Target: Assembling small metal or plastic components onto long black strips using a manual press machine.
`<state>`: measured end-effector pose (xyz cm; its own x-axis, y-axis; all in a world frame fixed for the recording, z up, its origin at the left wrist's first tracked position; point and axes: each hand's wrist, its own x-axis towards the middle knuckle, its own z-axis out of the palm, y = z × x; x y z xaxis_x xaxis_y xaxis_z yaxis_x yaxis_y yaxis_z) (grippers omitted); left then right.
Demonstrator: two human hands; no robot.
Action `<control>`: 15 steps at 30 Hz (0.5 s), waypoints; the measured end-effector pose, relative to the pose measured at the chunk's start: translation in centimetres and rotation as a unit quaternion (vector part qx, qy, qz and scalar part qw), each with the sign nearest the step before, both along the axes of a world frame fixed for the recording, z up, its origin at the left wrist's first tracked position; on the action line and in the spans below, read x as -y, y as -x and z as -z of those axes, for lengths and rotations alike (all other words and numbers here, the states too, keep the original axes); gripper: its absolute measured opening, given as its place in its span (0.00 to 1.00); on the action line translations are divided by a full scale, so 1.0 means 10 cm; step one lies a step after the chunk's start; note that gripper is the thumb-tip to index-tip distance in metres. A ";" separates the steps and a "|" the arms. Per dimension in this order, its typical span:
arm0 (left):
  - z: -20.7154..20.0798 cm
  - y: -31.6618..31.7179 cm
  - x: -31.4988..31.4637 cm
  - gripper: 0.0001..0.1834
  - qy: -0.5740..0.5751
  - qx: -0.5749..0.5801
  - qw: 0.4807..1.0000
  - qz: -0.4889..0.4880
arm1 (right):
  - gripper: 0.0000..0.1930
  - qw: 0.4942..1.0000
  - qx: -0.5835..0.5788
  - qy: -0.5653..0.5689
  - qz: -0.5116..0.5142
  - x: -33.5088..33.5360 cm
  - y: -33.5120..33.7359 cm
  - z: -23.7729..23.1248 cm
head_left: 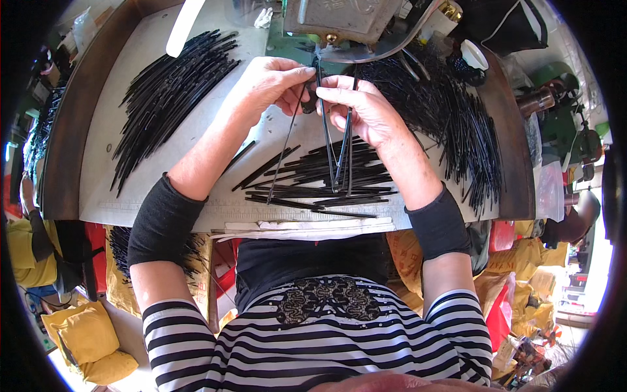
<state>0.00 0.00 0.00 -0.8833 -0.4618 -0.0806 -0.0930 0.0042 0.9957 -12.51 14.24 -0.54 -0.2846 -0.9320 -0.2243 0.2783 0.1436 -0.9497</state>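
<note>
At the front of a green machine (332, 23), my left hand (271, 81) is closed in a pinch. A thin black rod (285, 140) hangs from its fingers, slanting down toward me. Close beside it, my right hand (366, 108) is closed on a narrow black folding rib (330, 147), whose long pieces meet in a V near the lower end. Its top reaches up to the machine's working point, where the fingertips hide the contact. Below both hands, a loose heap of short black strips (307, 166) lies on the pale metal table (189, 163).
A large bundle of black rods (173, 98) lies at the left, and a dense pile of thin black ribs (467, 137) at the right. A ruler strip (228, 212) runs along the front edge. Brown raised walls (68, 130) bound the table. Yellow sacks (91, 343) stand on the floor.
</note>
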 end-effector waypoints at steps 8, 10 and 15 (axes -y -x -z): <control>-0.03 -0.06 -0.03 0.17 0.047 -0.011 0.999 -0.007 | 0.10 0.998 0.042 0.049 0.010 -0.02 -0.15 0.00; -0.02 -0.05 -0.01 0.18 0.071 0.000 0.997 -0.002 | 0.11 0.999 0.030 0.041 0.006 -0.02 -0.18 0.00; -0.14 -0.12 0.03 0.18 0.207 0.011 0.976 0.067 | 0.12 0.998 0.045 0.026 0.033 -0.08 -0.23 -0.04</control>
<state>1.21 -0.28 1.40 -0.9381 -0.3394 0.0687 -0.0852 0.4185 0.9042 -10.25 15.04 -0.14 -0.3277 -0.9227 -0.2031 0.3692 0.0728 -0.9265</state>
